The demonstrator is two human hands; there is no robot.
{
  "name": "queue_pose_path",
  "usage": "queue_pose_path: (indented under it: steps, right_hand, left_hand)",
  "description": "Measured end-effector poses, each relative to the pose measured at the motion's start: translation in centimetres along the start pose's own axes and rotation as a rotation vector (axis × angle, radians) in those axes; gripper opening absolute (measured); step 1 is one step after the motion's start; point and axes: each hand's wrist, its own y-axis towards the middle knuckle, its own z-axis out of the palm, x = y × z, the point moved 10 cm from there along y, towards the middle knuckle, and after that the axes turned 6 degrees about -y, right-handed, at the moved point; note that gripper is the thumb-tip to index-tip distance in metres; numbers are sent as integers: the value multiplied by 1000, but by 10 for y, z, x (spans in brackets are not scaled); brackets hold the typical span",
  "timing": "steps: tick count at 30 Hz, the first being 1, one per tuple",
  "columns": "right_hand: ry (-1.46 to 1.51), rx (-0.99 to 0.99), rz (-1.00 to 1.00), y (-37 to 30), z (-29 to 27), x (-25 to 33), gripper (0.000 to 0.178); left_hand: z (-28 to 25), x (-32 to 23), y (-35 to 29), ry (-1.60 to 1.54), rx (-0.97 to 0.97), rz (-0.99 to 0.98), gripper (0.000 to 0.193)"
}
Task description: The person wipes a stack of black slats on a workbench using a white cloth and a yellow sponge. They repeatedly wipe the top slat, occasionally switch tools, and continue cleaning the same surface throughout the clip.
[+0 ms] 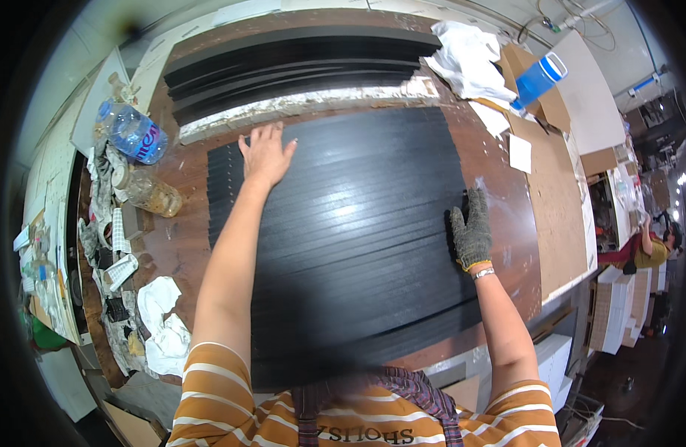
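Many long black strips [358, 201] lie side by side in a wide, overlapping layer on the brown table. My bare left hand [265, 155] rests on the far left part of this layer, fingers spread. At the layer's right edge is my right hand [471, 229], in a dark grey knitted glove with a yellow cuff; its fingers are stretched out along the strip ends. Neither hand grips anything. Beyond the layer, a stack of black strips [306, 63] lies behind a whitish, paint-spotted bar [313, 108].
At the left stand a large plastic bottle [134, 132] and a stained jar [153, 192], near crumpled white cloth [164, 328]. A white cloth [466, 63], a blue bottle [538, 80] and cardboard [555, 201] lie at the right. Another person [648, 249] is far right.
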Motion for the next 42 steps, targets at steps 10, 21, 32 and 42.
queue_pose_path:
  steps: [10, 21, 32, 42]
  right_hand:
    - [376, 45, 271, -240, -70, -14, 40]
    - [393, 440, 725, -332, 4, -47, 43]
    - [31, 266, 150, -275, -44, 11, 61]
    - [-59, 161, -537, -264, -23, 66, 92]
  left_hand:
    - [-1, 3, 3, 124, -34, 45, 61]
    - [-11, -194, -233, -299, 243, 728, 77]
    - [9, -227, -385, -201, 431, 808, 98]
    - [19, -230, -416, -133, 500, 740, 102]
